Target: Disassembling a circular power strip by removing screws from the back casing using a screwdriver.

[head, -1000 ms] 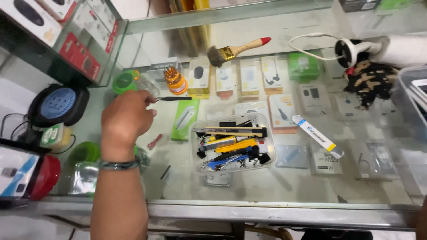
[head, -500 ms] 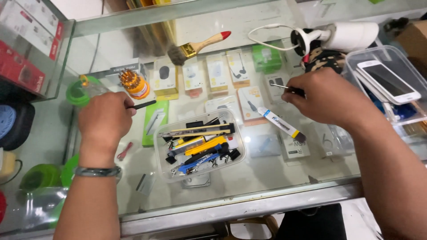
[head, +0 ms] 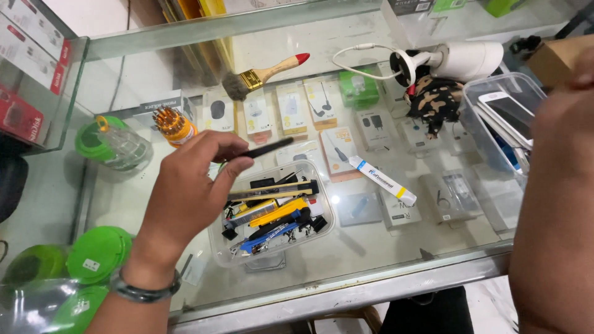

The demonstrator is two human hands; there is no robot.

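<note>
Your left hand (head: 192, 185) is pinching a slim black tool (head: 263, 149), its long axis pointing right, directly above the clear tool tray (head: 272, 213); your right hand's (head: 560, 185) fingers are hidden, farther off.

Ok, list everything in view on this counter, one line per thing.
tool tray: one, clear plastic, centre of counter, full of black, yellow and blue tools
black tool: one, held above the tray
brush: one, wooden handle with red tip, at the back
tube: one, white, right of the tray
bit holder: one, orange, back left
jars: several, green lids, left side
camera: one, white, back right
phone bin: one, clear, right, holding phones
counter: one, glass, packaged goods beneath
left hand: holds the black tool
right hand: raised at right edge, blurred
</note>
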